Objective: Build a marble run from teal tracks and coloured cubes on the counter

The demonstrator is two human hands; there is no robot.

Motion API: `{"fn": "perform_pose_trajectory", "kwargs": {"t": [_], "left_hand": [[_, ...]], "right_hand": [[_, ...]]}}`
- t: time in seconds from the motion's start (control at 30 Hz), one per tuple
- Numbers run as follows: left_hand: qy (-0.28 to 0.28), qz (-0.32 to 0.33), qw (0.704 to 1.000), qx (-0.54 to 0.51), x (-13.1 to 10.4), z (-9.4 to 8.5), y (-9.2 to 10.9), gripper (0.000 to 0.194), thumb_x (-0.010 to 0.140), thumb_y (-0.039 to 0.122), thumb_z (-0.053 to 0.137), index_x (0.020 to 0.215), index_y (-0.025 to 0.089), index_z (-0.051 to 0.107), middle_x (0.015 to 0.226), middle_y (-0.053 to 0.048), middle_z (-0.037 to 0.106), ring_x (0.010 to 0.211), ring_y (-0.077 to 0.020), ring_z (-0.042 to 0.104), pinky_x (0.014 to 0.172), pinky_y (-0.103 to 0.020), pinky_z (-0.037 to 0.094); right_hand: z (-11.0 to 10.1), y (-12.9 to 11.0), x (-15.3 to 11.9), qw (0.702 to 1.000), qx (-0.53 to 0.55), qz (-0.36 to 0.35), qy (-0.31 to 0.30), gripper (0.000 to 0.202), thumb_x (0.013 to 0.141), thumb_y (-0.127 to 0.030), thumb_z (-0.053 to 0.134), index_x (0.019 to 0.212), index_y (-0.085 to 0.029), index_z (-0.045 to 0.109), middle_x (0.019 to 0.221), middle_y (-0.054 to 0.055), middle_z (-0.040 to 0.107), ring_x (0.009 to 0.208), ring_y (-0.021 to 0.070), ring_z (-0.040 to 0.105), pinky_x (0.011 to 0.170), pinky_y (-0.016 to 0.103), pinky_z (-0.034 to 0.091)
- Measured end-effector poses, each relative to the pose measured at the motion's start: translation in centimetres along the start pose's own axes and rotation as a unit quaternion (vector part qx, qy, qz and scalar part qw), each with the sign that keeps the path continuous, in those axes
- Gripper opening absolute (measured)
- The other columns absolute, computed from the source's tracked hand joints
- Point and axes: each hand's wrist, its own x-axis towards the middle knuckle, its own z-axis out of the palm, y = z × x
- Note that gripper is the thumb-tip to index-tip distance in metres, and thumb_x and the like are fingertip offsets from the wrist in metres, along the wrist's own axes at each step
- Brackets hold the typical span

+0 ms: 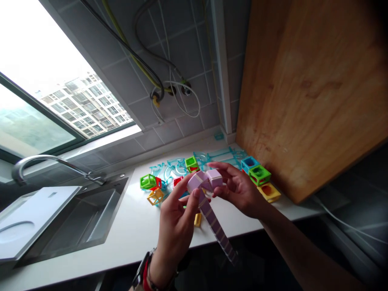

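Observation:
Both my hands hold a lavender segmented toy point(214, 218), which looks like a twist snake puzzle, above the front of the counter. Its top end is bent into blocky shapes, and a long straight tail with pale lines hangs down past the counter edge. My left hand point(178, 218) is closed on the bent part, thumb pressed against it. My right hand point(239, 188) pinches the block at the upper right end between thumb and fingers. Behind the hands, partly hidden, lie a green cube frame point(191, 163) and a red piece point(177, 181).
Clear blue track pieces point(172, 167) lie along the back of the white counter point(127, 230). Green point(148, 182) and yellow point(155, 197) frames stand left; blue, green and yellow cubes point(260, 174) line the wooden board point(303, 93). A sink point(87, 218) and faucet point(54, 159) are farther left.

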Motion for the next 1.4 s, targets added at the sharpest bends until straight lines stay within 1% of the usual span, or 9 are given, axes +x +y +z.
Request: {"fn": "perform_pose_trajectory", "kwargs": {"t": [0.2,0.3,0.4,0.6,0.8,0.9,1.0,1.17,1.4], "left_hand": [[-0.043,-0.081,0.989,-0.113,0.1,-0.9,-0.2,0.04,0.1,0.043,0.064,0.132,0.021,0.064,0.104,-0.007,0.075,0.076,-0.0178,0.075,0.066,-0.028,0.064],[-0.107,-0.153,0.96,-0.209,0.3,-1.2,-0.8,0.036,0.101,0.042,0.06,0.128,0.018,0.063,0.083,-0.004,0.072,0.062,-0.0175,0.071,0.061,-0.034,0.065],[-0.131,-0.185,0.94,-0.255,0.2,-1.3,-1.4,0.035,0.1,0.041,0.06,0.126,0.018,0.063,0.073,-0.002,0.067,0.055,-0.0157,0.065,0.052,-0.032,0.063],[-0.118,-0.208,0.929,-0.282,-0.4,-1.1,-2.0,0.025,0.098,0.039,0.065,0.113,0.019,0.067,0.074,0.0,0.063,0.051,-0.0095,0.056,0.049,-0.026,0.061],[-0.157,-0.187,0.921,-0.303,-0.8,-1.5,-1.8,0.05,0.092,0.056,0.07,0.13,0.022,0.065,0.077,-0.001,0.062,0.057,-0.0109,0.057,0.055,-0.026,0.061],[-0.171,-0.167,0.923,-0.3,-1.0,-1.6,-1.8,0.046,0.089,0.052,0.076,0.125,0.024,0.067,0.088,-0.001,0.064,0.059,-0.0095,0.059,0.059,-0.028,0.062],[-0.171,-0.159,0.926,-0.295,-1.1,-1.6,-1.7,0.042,0.089,0.05,0.076,0.121,0.023,0.068,0.093,-0.001,0.064,0.057,-0.0073,0.057,0.059,-0.027,0.062],[-0.149,-0.164,0.934,-0.28,-1.5,-1.3,-1.2,0.049,0.086,0.051,0.08,0.124,0.024,0.065,0.083,-0.001,0.065,0.061,-0.0116,0.061,0.058,-0.027,0.062],[-0.067,-0.187,0.941,-0.274,-1.8,-1.0,-1.0,0.05,0.089,0.041,0.079,0.135,0.03,0.061,0.098,-0.002,0.071,0.067,-0.0114,0.066,0.059,-0.02,0.057]], "right_hand": [[0.8,0.2,-0.5,0.987,-0.145,-0.066,0.011,0.069,0.077,-0.024,0.092,0.139,-0.035,0.063,0.124,0.005,0.068,0.103,0.0212,0.067,0.078,0.031,0.062],[1.7,0.0,-0.7,0.965,-0.225,-0.13,0.044,0.058,0.079,-0.025,0.091,0.132,-0.033,0.069,0.118,0.004,0.066,0.095,0.0189,0.065,0.069,0.028,0.06],[2.5,-0.2,-1.0,0.943,-0.271,-0.185,0.051,0.048,0.081,-0.029,0.09,0.125,-0.031,0.072,0.111,0.004,0.065,0.089,0.0176,0.063,0.067,0.028,0.058],[2.8,0.1,-1.3,0.932,-0.281,-0.225,0.045,0.055,0.076,-0.03,0.094,0.126,-0.033,0.072,0.111,0.005,0.065,0.093,0.021,0.062,0.067,0.031,0.058],[2.9,-0.2,-1.2,0.939,-0.258,-0.223,0.031,0.053,0.078,-0.03,0.092,0.127,-0.032,0.072,0.111,0.005,0.065,0.094,0.0203,0.062,0.07,0.03,0.057],[2.9,-0.5,-1.3,0.946,-0.245,-0.21,0.017,0.049,0.082,-0.03,0.089,0.127,-0.031,0.072,0.112,0.005,0.065,0.094,0.0194,0.062,0.072,0.03,0.057],[2.9,-0.6,-1.3,0.948,-0.248,-0.2,0.008,0.052,0.08,-0.03,0.09,0.129,-0.031,0.071,0.114,0.004,0.065,0.095,0.0196,0.062,0.076,0.031,0.057],[2.9,-0.5,-1.5,0.949,-0.255,-0.184,-0.023,0.078,0.066,-0.035,0.099,0.136,-0.032,0.064,0.125,0.007,0.065,0.114,0.0278,0.062,0.086,0.037,0.058],[3.3,-0.6,-1.6,0.947,-0.26,-0.188,-0.015,0.068,0.072,-0.032,0.095,0.132,-0.032,0.064,0.127,0.009,0.066,0.119,0.03,0.063,0.093,0.04,0.058]]}}
